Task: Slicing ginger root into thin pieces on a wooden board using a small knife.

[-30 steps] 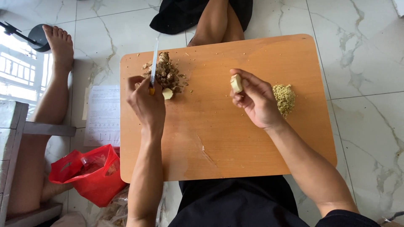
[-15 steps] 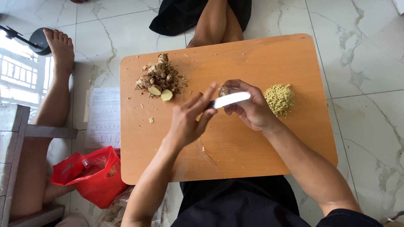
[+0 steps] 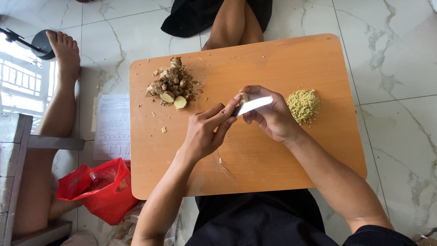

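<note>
Wooden board point(image 3: 282, 177) underneath; left hand point(image 3: 205, 134) gripping knife point(image 3: 252, 105), right hand point(image 3: 271, 118) curling around ginger piece point(image 3: 245, 97); ginger pile point(image 3: 172, 83) lying left, minced heap point(image 3: 303, 106) right.

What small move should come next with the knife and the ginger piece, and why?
Probably draw the knife blade along the ginger piece to scrape off skin. The left hand holds the knife with its blade lying across the piece pinched in the right hand, above the wooden board. More ginger pieces lie on the board.
</note>
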